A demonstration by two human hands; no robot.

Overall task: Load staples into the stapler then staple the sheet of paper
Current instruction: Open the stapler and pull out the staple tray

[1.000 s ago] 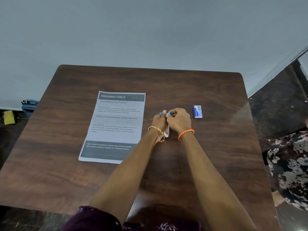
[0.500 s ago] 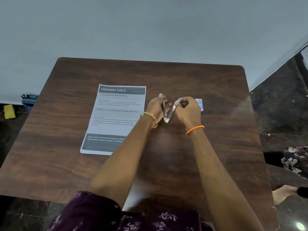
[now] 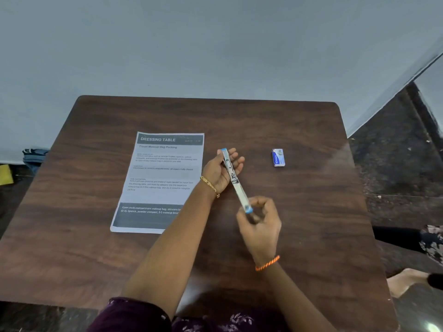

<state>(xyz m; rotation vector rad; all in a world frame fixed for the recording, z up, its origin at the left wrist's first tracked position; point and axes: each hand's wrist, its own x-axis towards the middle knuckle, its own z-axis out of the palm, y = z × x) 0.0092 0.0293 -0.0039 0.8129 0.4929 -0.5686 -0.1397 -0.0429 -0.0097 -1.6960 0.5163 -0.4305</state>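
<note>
The small metal stapler (image 3: pixel 234 179) with blue tips is swung fully open into one long strip above the table. My left hand (image 3: pixel 219 172) holds its far half, fingers curled round it. My right hand (image 3: pixel 260 220) pinches the near blue tip. The printed sheet of paper (image 3: pixel 159 180), headed "DRESSING TABLE", lies flat to the left, partly covered by my left forearm. The small blue and white staple box (image 3: pixel 278 157) rests on the table to the right of the stapler, apart from both hands.
The dark wooden table (image 3: pixel 311 212) stands against a pale wall. Dark floor shows to the right, where another person's patterned clothing (image 3: pixel 431 243) and foot (image 3: pixel 405 281) are close by. A blue item (image 3: pixel 34 155) and a yellow item (image 3: pixel 5 173) lie on the floor at left.
The stapler went from closed, to a V shape, to fully opened flat. My right hand swung its half toward me while my left hand kept the other half.
</note>
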